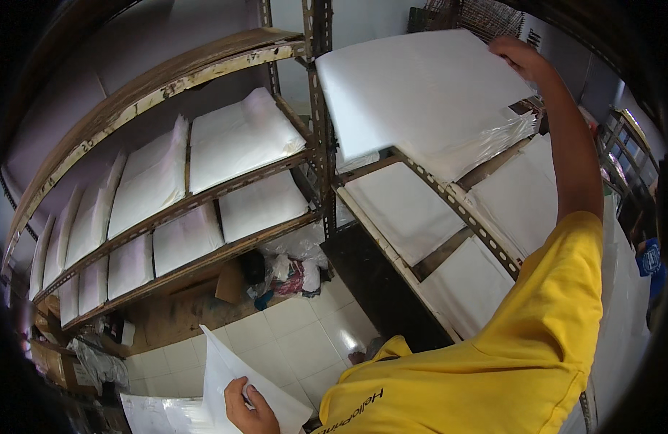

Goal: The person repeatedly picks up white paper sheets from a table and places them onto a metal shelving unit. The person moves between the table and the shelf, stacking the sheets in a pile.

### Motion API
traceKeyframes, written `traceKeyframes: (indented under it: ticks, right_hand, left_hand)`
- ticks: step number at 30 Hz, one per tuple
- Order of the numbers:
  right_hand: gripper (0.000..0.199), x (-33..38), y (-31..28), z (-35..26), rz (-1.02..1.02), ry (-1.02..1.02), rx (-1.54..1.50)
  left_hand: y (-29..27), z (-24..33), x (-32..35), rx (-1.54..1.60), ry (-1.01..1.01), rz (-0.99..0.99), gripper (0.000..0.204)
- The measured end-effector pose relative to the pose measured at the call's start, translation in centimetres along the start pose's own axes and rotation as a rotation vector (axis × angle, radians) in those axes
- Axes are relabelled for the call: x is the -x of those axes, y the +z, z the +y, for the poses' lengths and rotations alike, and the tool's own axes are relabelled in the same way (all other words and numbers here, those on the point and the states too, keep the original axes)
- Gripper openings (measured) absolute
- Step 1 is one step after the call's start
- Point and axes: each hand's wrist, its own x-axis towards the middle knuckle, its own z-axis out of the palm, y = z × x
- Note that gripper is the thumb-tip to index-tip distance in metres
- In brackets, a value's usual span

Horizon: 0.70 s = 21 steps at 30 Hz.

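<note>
Storeroom, white-tiled floor (pixel 305 333), slotted-angle metal racks with wooden shelves on both sides. Left half of frame: long wooden shelving unit (pixel 167 87), three tiers, each loaded with flat stacks of white sheets (pixel 236 137) lying side by side, some in clear plastic wrap. Lower left edge: cardboard boxes and crumpled plastic under the bottom tier, details too dark to read. Lower centre, on the floor against the rack foot: bundle of plastic bags (pixel 294 271) with something red inside. Bottom of frame, left of centre: left hand (pixel 247 409) grips a loose white sheet (pixel 233 369) near its lower edge, thumb on top, fingers curled under; sheet stands up tilted, corner pointing to upper left. More white sheets lie on the floor just left of that hand. Centre: vertical perforated steel upright (pixel 318 108) splits the two racks. Right of it, upper centre: large white stack of paper (pixel 413 94), tilted, partly resting on the upper right shelf, its lower edge over a plastic-wrapped pack. Upper right: right hand (pixel 515 58), arm fully extended, yellow sleeve (pixel 558 311), clamps the stack's top right corner, fingers wrapped over the edge. Below it the right rack (pixel 486 231) holds more white stacks on two tiers. Far right edge: part of another person in blue, mostly cut off.
</note>
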Motion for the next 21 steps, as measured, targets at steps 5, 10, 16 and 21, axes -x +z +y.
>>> traceKeyframes:
  ticks: [5, 10, 16, 21]
  right_hand:
    - [0.016, 1.8, -3.2, 11.7, 0.232, 0.653, -0.286]
    - [0.022, 3.6, -2.2, 17.8, 0.35, 0.798, -0.015]
    - [0.025, 4.1, -2.0, 19.8, 0.333, 0.904, 0.344]
    - [0.022, 5.4, -0.2, 16.0, 0.359, 0.846, 0.333]
  left_hand:
    - [2.6, -0.5, -2.0, -0.008, 0.011, -0.038, 0.024]
    - [4.6, 1.2, -2.6, 0.045, -0.056, -0.125, 0.033]
    - [5.4, 2.2, -2.9, 0.058, -0.198, -0.195, 0.041]
    - [5.2, 3.1, -3.0, 0.061, -0.314, -0.239, 0.042]
